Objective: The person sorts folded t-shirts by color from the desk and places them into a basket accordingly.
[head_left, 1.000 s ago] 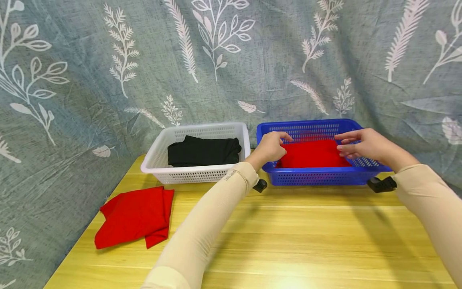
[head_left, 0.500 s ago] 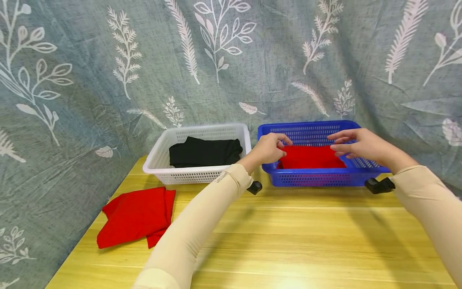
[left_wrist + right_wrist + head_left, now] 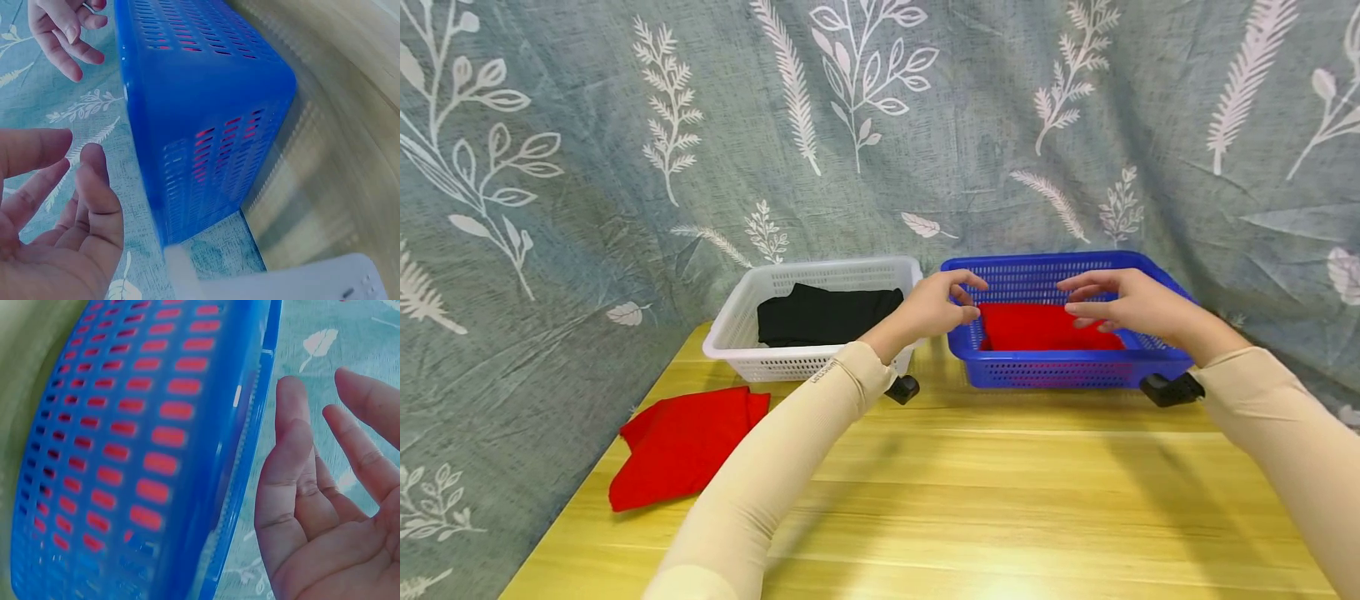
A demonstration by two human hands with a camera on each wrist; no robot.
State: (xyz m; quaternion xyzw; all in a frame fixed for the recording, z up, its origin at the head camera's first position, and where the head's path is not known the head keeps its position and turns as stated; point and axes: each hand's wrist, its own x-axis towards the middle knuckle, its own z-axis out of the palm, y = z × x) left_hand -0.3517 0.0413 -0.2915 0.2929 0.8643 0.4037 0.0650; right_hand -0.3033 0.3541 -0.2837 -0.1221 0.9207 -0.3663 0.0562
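Observation:
Folded red cloth point(image 3: 1030, 327) lies inside the blue basket point(image 3: 1075, 368) at the back right. My left hand point(image 3: 936, 304) hovers by that basket's left rim, fingers loosely bent and nothing in them. Over the basket's right part hangs my right hand point(image 3: 1116, 300), also holding nothing, its fingers loosely bent. In the left wrist view the left hand point(image 3: 62, 219) is apart from the basket's wall point(image 3: 206, 144). The right wrist view shows the right hand point(image 3: 331, 506) beside the rim, with red cloth point(image 3: 169, 434) visible through the slots.
A white basket point(image 3: 820, 363) holding folded black cloth point(image 3: 827, 315) stands left of the blue one. Another red cloth point(image 3: 685, 450) lies on the wooden table point(image 3: 1000, 483) at the left. A patterned grey-green curtain point(image 3: 985, 125) hangs right behind the baskets.
Both hands have moved left; the left hand has gone from over the blue basket to its left rim. The red cloth stays inside. The view has shifted slightly.

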